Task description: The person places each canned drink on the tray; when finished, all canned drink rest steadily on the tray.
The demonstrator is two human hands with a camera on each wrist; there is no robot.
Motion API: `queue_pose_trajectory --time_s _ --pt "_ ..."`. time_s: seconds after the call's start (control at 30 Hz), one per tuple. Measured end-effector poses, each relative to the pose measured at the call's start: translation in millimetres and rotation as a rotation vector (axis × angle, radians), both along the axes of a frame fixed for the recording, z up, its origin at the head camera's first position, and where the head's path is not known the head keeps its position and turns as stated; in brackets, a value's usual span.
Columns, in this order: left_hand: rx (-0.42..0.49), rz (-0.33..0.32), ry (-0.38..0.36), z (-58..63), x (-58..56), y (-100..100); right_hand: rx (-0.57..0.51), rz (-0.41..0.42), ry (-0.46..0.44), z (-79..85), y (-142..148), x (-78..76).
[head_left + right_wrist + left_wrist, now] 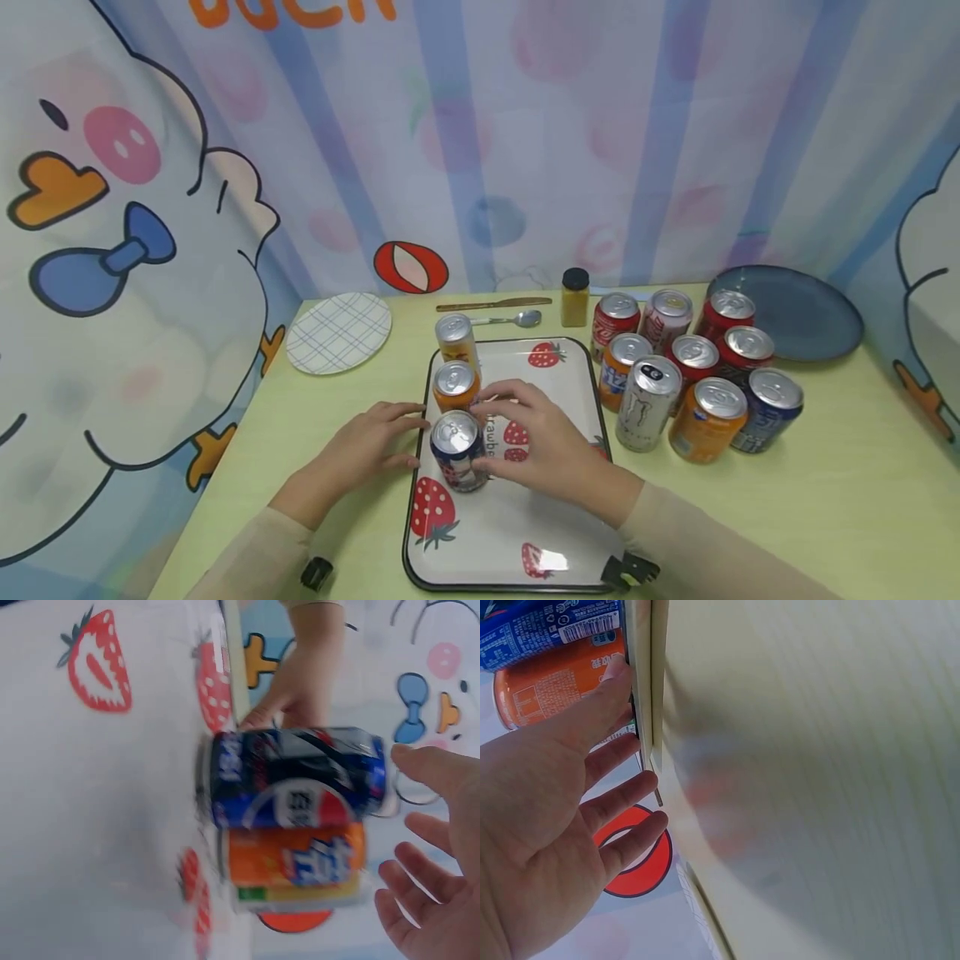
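Along the left side of a white strawberry-patterned tray (517, 521), three cans stand upright in a row. Nearest is a dark blue Pepsi can (459, 467), behind it an orange soda can (450, 402), then a slim yellowish can (467, 348). My right hand (547, 442) is at the Pepsi can's right side, thumb and fingers spread; in the right wrist view the thumb tip is close to the can's top and the other fingers are apart from it. My left hand (367, 446) is at the tray's left rim, its fingers extended toward the cans without gripping.
Several assorted cans (648, 404) crowd the table right of the tray. Behind stand a black-capped spice jar (574, 300), a spoon (525, 318) and a knife (495, 305). A checked plate (339, 333) lies back left, a blue-grey plate (813, 321) back right.
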State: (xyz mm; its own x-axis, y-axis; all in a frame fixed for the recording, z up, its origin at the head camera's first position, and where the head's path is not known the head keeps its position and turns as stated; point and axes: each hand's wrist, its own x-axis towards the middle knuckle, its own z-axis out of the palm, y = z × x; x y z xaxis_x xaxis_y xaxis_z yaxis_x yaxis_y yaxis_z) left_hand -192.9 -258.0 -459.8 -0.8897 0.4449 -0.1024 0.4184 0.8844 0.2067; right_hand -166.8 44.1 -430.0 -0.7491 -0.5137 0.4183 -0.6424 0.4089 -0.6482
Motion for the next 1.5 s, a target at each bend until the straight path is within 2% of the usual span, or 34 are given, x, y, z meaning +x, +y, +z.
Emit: queue_pose_trajectory --time_s 0.2,0.37,0.53,0.67,0.87,1.13,1.37,1.5 --pt "0.015 -0.003 -0.022 -2.9 1.7 0 0.058 -0.051 0.108 16.6 46 12.3" --pt "0.026 0.01 -0.028 -4.3 3.2 -1 0.064 -0.086 0.194 27.2 84 22.7" --pt "0.038 -0.009 -0.019 -6.2 4.3 -1 0.069 -0.141 0.266 30.1 123 28.8" --pt "0.046 -0.017 -0.006 -4.4 4.4 1 0.096 -0.219 0.32 28.3 149 25.6" --pt "0.04 0.001 -0.003 -2.2 2.6 -1 0.127 -0.299 0.288 24.4 167 10.4" --pt "0.043 -0.018 0.009 -2.6 2.0 -3 0.133 -0.301 0.208 20.4 174 -12.4" --pt "0.036 -0.025 0.022 -2.7 2.0 -2 0.174 -0.302 0.155 17.1 181 -21.5" --pt "0.022 -0.021 0.03 -2.2 1.6 -1 0.174 -0.34 0.143 16.7 182 -20.3"
